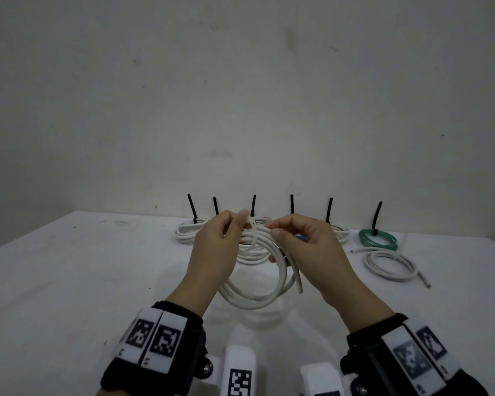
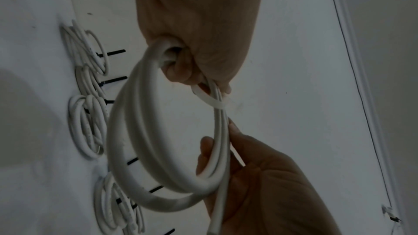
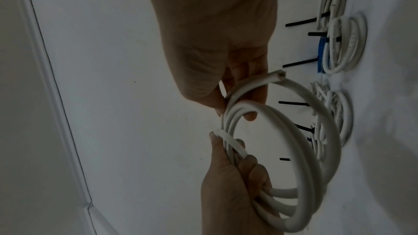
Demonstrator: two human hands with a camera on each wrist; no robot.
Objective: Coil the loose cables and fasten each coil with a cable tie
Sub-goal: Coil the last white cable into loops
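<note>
I hold a white cable coil point(image 1: 257, 292) upright above the table with both hands. My left hand point(image 1: 235, 224) grips its top left, fingers curled through the loops point(image 2: 140, 149), and the thumb presses a white cable tie point(image 1: 252, 224) wrapped round the strands. The tie point(image 2: 210, 99) forms a loose band just below my left fingers. My right hand point(image 1: 280, 228) pinches the strands to the right of the tie between thumb and forefinger point(image 3: 250, 116). The cable's cut end point(image 3: 347, 74) sticks out past those fingers. Another loose end point(image 1: 299, 287) hangs down.
Several white coils point(image 1: 187, 231) lie along the wall, each with a black tie point(image 1: 192, 208) sticking up. A green tied coil point(image 1: 377, 240) and a white coil with no tie in view point(image 1: 389, 265) lie at the right. A blue cable point(image 3: 320, 56) lies among them.
</note>
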